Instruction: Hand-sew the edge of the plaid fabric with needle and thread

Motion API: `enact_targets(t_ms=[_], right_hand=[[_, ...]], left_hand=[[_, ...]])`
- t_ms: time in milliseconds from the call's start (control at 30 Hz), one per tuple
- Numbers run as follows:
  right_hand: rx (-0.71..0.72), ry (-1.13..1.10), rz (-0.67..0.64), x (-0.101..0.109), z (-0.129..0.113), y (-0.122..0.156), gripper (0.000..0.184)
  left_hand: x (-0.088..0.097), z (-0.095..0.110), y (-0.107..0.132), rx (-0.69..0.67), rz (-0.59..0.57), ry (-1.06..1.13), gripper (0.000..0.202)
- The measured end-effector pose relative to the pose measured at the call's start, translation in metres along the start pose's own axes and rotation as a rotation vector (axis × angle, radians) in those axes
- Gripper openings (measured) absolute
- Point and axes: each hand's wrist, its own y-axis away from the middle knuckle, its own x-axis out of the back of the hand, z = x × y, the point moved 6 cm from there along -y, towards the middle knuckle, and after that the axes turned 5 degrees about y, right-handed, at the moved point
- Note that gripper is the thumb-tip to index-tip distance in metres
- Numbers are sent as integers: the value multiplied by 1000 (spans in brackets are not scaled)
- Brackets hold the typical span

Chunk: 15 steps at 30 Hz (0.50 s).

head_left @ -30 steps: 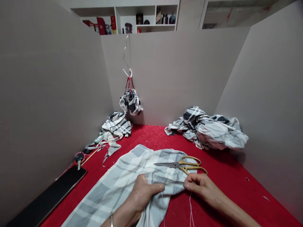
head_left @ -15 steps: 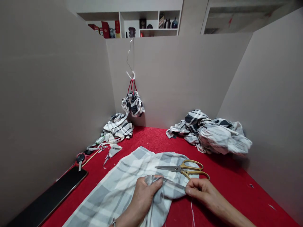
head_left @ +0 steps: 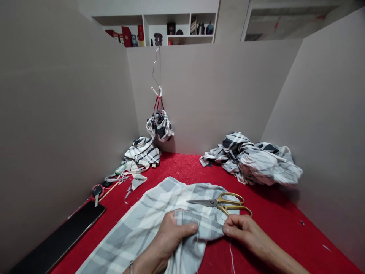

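A light grey-and-white plaid cloth (head_left: 134, 228) is spread across the middle of the red-covered tabletop (head_left: 285, 224), with its near part gathered up between two hands. The gathered portion is gripped by the left hand (head_left: 171, 234), whose thumb is laid over the front of the fabric, the other fingers being mostly hidden by it. The right edge of the same portion is pinched by the right hand (head_left: 241, 228), its thumb and forefinger pressed together there; whether anything smaller is held between them cannot be told. A short stretch of fabric is thus kept between the hands. A thin white thread (head_left: 232, 253) is seen trailing down just below the right fingers. A bracelet (head_left: 131, 266) is worn on the left wrist.

Gold-handled scissors (head_left: 212, 203) are laid on the cloth just beyond the hands, with the blades pointed left and the handles lying close to the right hand.

At the far right, a heap of crumpled fabric (head_left: 259, 160) is piled near the partition (head_left: 205, 95). At the far left, a smaller fabric pile (head_left: 142, 153) is placed, with cut scraps (head_left: 138, 180) strewn in front. A plaid bundle (head_left: 161, 125) is hung by red cords from a white hook (head_left: 160, 91). Along the left wall, a key (head_left: 97, 195) is set at the end of a long black object (head_left: 62, 236).
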Motion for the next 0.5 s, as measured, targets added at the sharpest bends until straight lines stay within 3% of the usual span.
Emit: enact_targets(t_ms=[167,500], right_hand=[[-1,6,-8,0,3,0,29],[-2,23,-28,-1,6,0,33]], left_hand=[[10,15,6,-65,49,-41,28],[18,15,0,-236,20,-386,23]])
